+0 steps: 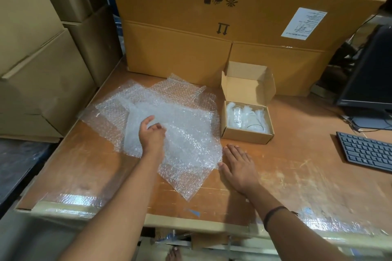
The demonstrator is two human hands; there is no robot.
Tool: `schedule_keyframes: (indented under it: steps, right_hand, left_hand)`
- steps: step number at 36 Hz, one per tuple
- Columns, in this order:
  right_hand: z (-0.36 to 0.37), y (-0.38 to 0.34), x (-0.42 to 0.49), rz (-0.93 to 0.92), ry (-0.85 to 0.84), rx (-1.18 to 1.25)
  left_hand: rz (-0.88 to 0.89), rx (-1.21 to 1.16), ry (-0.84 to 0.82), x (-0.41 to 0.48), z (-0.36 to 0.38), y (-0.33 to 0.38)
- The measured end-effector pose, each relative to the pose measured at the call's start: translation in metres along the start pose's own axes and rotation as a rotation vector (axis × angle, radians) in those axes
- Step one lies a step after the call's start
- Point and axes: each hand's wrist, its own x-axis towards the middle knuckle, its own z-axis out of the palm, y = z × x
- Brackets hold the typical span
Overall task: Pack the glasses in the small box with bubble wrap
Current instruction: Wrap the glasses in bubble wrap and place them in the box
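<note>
The table [286, 180] is a worn wooden top, its near edge taped over. Bare room lies in front of the hands and to the right, between the box and the keyboard [367, 151]; the front-left corner is also free. Big cartons [191, 27] wall off the back edge, and more cartons stand tight along the left edge. A monitor [369, 74] stands at the right, cut off by the frame.

The small box [247, 131] sits open near the back, right of centre, its lid tipped up against the cartons. Inside lie clear glasses [237, 116] bedded in white wrapping; how many there are cannot be made out, and a thin dark ring shows near one.

Sheets of bubble wrap [186, 133] lie overlapped and spread flat left of the box, nearly touching it. The sheet count is hard to tell because they are see-through.

The left hand [151, 133] rests on the wrap, fingers curled and pinching a fold of the top sheet. The right hand [238, 167] lies flat and spread on the table, its thumb at the wrap's right edge, holding nothing. A dark band circles the right wrist. A bare foot [174, 254] shows below the table edge.
</note>
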Motion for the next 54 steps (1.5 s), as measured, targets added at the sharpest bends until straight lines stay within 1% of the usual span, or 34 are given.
schedule_keyframes:
  steps: [2,3,5,7,9,11,17,19,20,21,22,24,25,27,29,34,35,36,40,42,45,47,50,54]
  right_hand:
    - [-0.001,-0.001,0.000,-0.001,0.002,0.002]
    - [-0.001,-0.001,0.000,-0.001,0.004,0.011]
    - [-0.003,-0.002,0.000,0.003,0.003,0.020]
    - [-0.003,-0.002,-0.001,0.006,-0.001,0.009]
    - [-0.005,-0.003,-0.001,0.009,-0.008,-0.006]
    - [-0.005,-0.003,-0.001,0.010,-0.013,0.001]
    - [-0.004,0.000,-0.001,0.005,-0.012,0.032]
    - [-0.006,0.002,0.000,-0.005,-0.029,0.088]
    - [-0.008,0.003,0.001,0.008,-0.037,0.154]
    - [-0.012,0.003,0.003,0.039,-0.035,0.272]
    - [-0.017,0.002,0.004,0.108,-0.021,0.470]
    - [-0.029,-0.002,0.004,0.254,0.019,0.954]
    - [-0.037,-0.005,0.004,0.278,0.054,1.125]
    - [-0.050,-0.010,0.004,0.261,0.088,1.296]
    - [-0.059,-0.017,0.008,0.206,0.032,1.390]
    - [-0.065,-0.037,0.023,0.132,-0.266,1.505]
    - [-0.065,-0.040,0.024,0.119,-0.307,1.530]
    - [-0.067,-0.043,0.024,0.120,-0.308,1.545]
    - [-0.069,-0.034,0.021,0.198,-0.176,1.638]
    - [-0.071,-0.018,0.017,0.251,-0.123,1.642]
    - [-0.074,0.013,0.007,0.317,-0.041,1.642]
    - [-0.077,0.034,-0.002,0.356,-0.002,1.620]
    - [-0.086,0.061,-0.016,0.442,0.051,1.578]
    - [-0.099,0.094,-0.034,0.547,0.061,1.473]
  left_hand:
    - [-0.233,-0.344,-0.030,-0.002,0.002,0.012]
    - [-0.319,-0.452,-0.062,-0.005,0.003,0.018]
    - [-0.445,-0.519,-0.112,-0.005,0.001,0.025]
    - [-0.487,-0.444,-0.208,-0.005,0.000,0.027]
    - [-0.463,-0.331,-0.311,-0.007,0.000,0.029]
    - [-0.439,-0.275,-0.367,-0.009,0.001,0.033]
    - [-0.332,-0.192,-0.361,0.000,0.001,0.043]
    - [-0.323,-0.186,-0.400,-0.001,0.001,0.047]
    - [-0.329,-0.190,-0.426,-0.003,0.002,0.050]
    - [-0.326,-0.191,-0.453,-0.004,0.002,0.052]
    - [-0.326,-0.194,-0.481,-0.006,0.002,0.053]
    - [-0.329,-0.172,-0.508,-0.008,0.002,0.054]
    - [-0.325,-0.150,-0.511,-0.007,0.001,0.053]
    - [-0.314,-0.118,-0.536,-0.007,0.001,0.052]
    - [-0.302,-0.087,-0.553,-0.009,0.005,0.051]
    - [-0.301,-0.053,-0.626,-0.015,0.019,0.048]
    - [-0.289,-0.047,-0.628,-0.014,0.020,0.046]
    - [-0.270,-0.039,-0.610,-0.012,0.021,0.044]
    - [-0.149,0.031,-0.415,-0.005,0.024,0.036]
    - [-0.059,0.161,-0.350,-0.001,0.022,0.031]
    - [0.005,0.343,-0.304,0.002,0.022,0.023]
    - [0.028,0.380,-0.300,0.001,0.026,0.018]
    - [-0.038,0.395,-0.326,-0.004,0.038,0.010]
    - [-0.247,0.483,-0.412,-0.012,0.051,0.005]
